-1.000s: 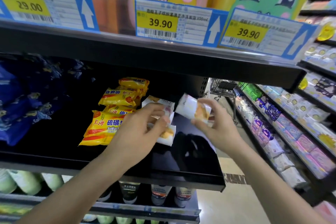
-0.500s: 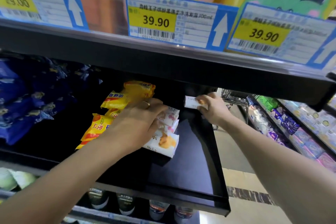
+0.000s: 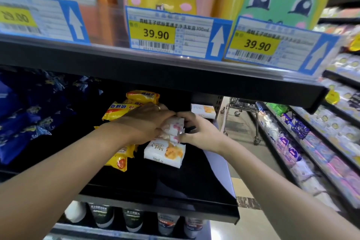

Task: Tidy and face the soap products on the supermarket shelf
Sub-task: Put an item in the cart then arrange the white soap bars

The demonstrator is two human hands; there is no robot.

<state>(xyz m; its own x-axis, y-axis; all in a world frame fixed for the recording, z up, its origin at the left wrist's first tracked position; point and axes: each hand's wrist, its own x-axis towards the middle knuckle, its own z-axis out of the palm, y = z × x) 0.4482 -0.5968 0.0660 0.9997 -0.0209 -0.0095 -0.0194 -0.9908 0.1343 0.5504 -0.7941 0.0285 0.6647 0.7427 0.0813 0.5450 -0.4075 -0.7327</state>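
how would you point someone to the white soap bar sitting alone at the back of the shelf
Find the black shelf below the two 39.90 price tags, then look to its back right corner, past both hands. The lone white soap bar lies there beside the perforated end panel. Unlike the other white bars, it is apart from the pile and neither hand touches it.

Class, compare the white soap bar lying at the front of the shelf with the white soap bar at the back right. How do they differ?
The front soap bar lies by the person's hands, just below the wrapped bars they hold; the back soap bar sits alone against the rear wall. The front one's top lettering reads upside down; the back one's is too small to read. The front one looks larger, being nearer. Both are white with an orange picture.
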